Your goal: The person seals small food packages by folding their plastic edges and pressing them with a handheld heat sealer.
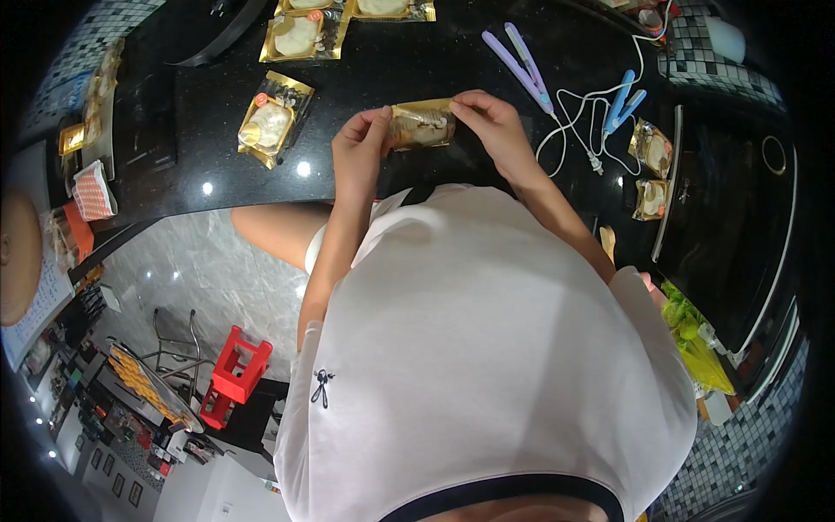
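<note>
A clear and gold food packet (423, 124) is stretched level between both hands at the counter's near edge. My left hand (366, 139) pinches its left end between thumb and fingers. At the upper right corner, my right hand (489, 122) pinches the gold edge. Inside the packet a pale item shows dimly through the wrapper. To the left, a similar packet (270, 122) with a pale round item and an orange sticker lies on the black counter (348, 83).
More gold packets (300, 36) lie at the top. A purple sealing tool (524, 65), a blue one (623, 104) and a white cable (565, 130) are on the right, beside two packets (651, 199). Part of another person (17, 257) shows at far left. Red crates (241, 365) stand below.
</note>
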Demonstrator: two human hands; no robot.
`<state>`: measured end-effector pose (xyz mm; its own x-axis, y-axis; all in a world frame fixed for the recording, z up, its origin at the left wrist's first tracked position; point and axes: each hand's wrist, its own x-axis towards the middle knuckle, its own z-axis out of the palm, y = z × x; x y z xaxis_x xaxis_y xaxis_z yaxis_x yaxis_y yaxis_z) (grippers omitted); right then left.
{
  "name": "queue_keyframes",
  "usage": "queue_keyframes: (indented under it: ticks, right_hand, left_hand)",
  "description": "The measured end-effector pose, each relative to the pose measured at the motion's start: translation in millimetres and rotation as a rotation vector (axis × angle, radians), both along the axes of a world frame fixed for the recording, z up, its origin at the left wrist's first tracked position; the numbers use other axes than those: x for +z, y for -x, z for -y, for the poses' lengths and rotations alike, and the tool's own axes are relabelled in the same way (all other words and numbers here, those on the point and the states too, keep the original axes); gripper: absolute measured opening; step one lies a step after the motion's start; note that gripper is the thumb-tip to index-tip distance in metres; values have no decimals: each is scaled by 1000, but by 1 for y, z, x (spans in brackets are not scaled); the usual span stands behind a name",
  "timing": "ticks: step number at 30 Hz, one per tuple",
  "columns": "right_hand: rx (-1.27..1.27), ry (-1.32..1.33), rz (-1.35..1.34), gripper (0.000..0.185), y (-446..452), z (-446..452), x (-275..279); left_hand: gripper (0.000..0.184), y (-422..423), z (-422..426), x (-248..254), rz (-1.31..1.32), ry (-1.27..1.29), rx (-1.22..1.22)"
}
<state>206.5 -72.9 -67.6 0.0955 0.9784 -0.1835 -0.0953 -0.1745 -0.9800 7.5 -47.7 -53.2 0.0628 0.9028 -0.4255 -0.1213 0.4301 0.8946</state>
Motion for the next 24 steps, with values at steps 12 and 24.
queue_keyframes:
  ticks: [12,24]
  right_hand:
    - [-74,113,-55,21,0,-15,-3]
    - [7,14,140,21,-7,-17,-6]
  left_hand:
    - [16,-7,-16,-4,30,-18,4]
    - [18,-12,-11,-3,-30,-50,28]
